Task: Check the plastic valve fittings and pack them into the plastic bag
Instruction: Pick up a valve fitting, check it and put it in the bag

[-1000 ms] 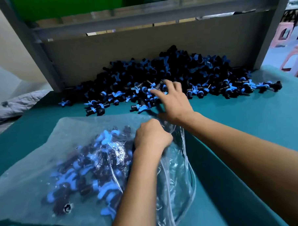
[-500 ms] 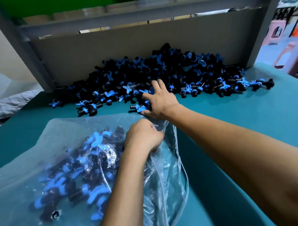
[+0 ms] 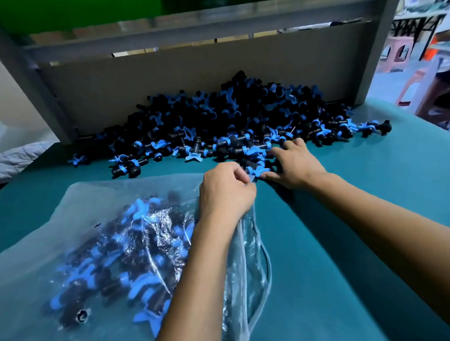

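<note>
A big pile of black valve fittings with blue handles (image 3: pixel 229 118) lies against the grey back panel. A clear plastic bag (image 3: pixel 97 227) lies flat on the teal table and holds several fittings (image 3: pixel 125 265). My left hand (image 3: pixel 226 193) pinches the bag's mouth edge at its top right corner, fingers curled. My right hand (image 3: pixel 293 164) lies over a few fittings (image 3: pixel 257 167) at the pile's near edge, just beside the bag's mouth, fingers curved around them.
The teal table (image 3: pixel 350 242) stretches out to the right of the bag. A grey metal frame (image 3: pixel 42 88) and panel close off the back. Pink stools (image 3: pixel 399 52) stand beyond the table's right side. A few stray fittings (image 3: pixel 128 166) lie left of the pile.
My right hand has drawn a few fittings out of the pile toward the bag's mouth. My left hand has lifted slightly and now pinches the bag's edge next to them.
</note>
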Available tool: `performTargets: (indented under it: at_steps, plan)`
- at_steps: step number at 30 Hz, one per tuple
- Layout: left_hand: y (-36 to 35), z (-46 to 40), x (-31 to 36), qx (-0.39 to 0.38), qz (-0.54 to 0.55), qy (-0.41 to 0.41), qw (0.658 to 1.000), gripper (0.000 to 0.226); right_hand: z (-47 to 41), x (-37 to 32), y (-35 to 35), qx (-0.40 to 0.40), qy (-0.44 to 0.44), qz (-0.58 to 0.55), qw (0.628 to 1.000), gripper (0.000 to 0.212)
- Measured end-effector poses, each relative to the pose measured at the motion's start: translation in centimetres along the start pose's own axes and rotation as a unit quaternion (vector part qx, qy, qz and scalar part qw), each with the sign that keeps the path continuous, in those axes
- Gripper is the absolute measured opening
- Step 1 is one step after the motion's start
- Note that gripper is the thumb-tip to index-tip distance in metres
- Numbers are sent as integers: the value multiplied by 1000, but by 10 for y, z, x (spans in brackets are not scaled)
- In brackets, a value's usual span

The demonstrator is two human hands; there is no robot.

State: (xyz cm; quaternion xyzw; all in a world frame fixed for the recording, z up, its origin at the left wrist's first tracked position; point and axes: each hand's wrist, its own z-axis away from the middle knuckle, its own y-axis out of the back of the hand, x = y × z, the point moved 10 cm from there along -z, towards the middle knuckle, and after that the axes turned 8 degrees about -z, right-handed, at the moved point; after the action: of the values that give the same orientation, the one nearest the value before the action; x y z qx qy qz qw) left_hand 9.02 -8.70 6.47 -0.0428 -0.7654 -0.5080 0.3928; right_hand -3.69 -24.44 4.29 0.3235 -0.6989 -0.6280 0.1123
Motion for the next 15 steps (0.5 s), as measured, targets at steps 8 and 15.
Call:
performTargets:
  at_steps: [8, 15]
  plan:
    - [-8, 5, 15, 21, 179, -17, 983, 5, 70, 37, 31, 165, -67, -607, 775, 28]
    - [-60, 22, 24, -208, 318, -9, 925, 29, 93, 23, 6, 67, -43, -700, 710, 7]
